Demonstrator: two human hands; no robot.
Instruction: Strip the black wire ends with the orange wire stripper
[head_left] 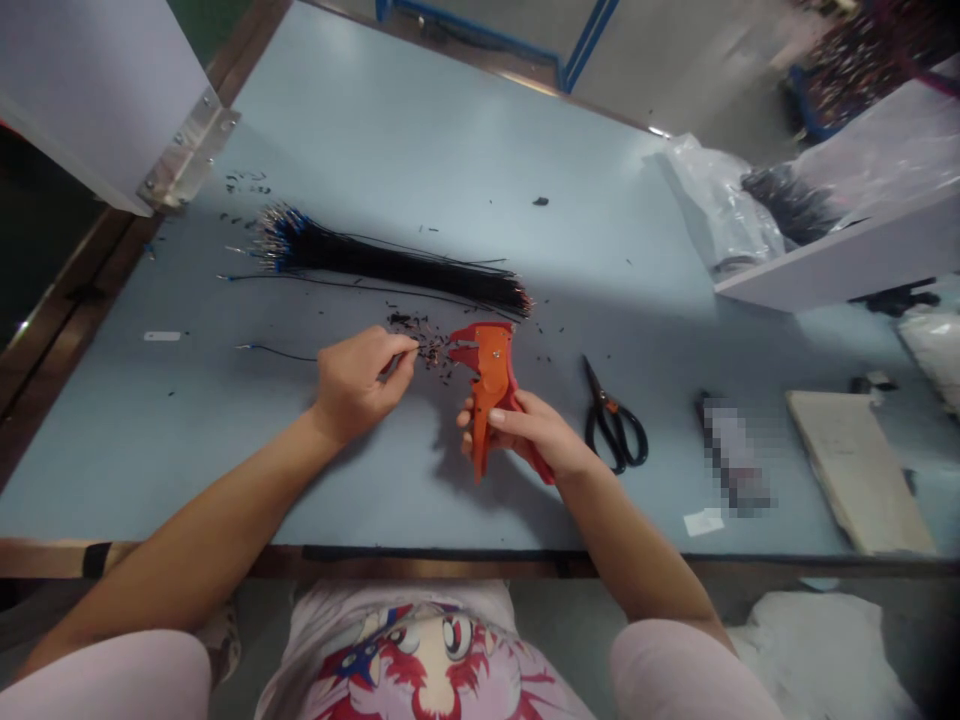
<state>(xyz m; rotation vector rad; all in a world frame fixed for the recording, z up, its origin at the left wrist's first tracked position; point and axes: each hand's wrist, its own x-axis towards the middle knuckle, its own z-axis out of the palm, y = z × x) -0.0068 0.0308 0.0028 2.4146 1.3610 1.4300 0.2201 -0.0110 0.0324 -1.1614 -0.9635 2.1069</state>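
My left hand [366,378] pinches a thin black wire [285,353] near one end; its other end, with a blue and metal terminal, reaches out to the left over the table. An orange and red wire stripper [493,365] is gripped in my right hand [529,432], its jaws pointing left towards my left fingertips, a small gap apart. Beyond both hands lies a thick bundle of black wires [405,265], blue terminals at the left and bare copper ends at the right. One loose wire [337,284] lies along the bundle's near side.
Insulation scraps [431,350] are scattered between my hands and the bundle. Black-handled scissors [616,420] lie to the right, then a blurred-out object [733,452] and a beige board [859,470]. Plastic bags [724,200] stand at the back right beside a white panel [840,240].
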